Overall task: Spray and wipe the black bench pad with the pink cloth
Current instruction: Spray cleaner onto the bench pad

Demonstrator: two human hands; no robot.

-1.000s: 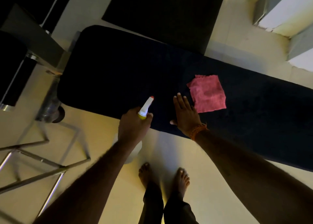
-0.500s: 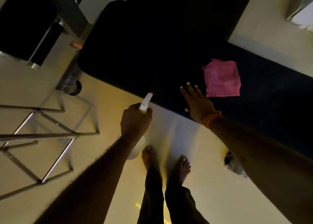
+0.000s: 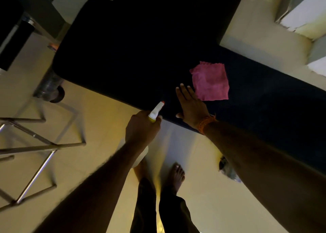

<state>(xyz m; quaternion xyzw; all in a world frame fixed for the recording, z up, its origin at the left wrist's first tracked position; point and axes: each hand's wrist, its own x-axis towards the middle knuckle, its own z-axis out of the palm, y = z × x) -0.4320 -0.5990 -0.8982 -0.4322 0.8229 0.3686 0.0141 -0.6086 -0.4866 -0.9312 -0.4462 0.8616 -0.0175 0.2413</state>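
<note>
The black bench pad runs from upper left to lower right across the view. A pink cloth lies flat on it, right of centre. My right hand rests flat on the pad's near edge with straight fingers, its fingertips just left of the cloth and an orange band at the wrist. My left hand grips a white spray bottle with a red-tipped nozzle aimed at the pad's near edge; the bottle's body is mostly hidden below the hand.
A metal frame with thin bars stands on the pale floor at left. The bench's leg and wheel sit under the pad's left end. White blocks lie at upper right. My bare feet stand below the pad.
The view has shifted and tilted a little. My right hand has slid closer to the pink cloth. My left hand still holds the spray bottle near the pad's edge.
</note>
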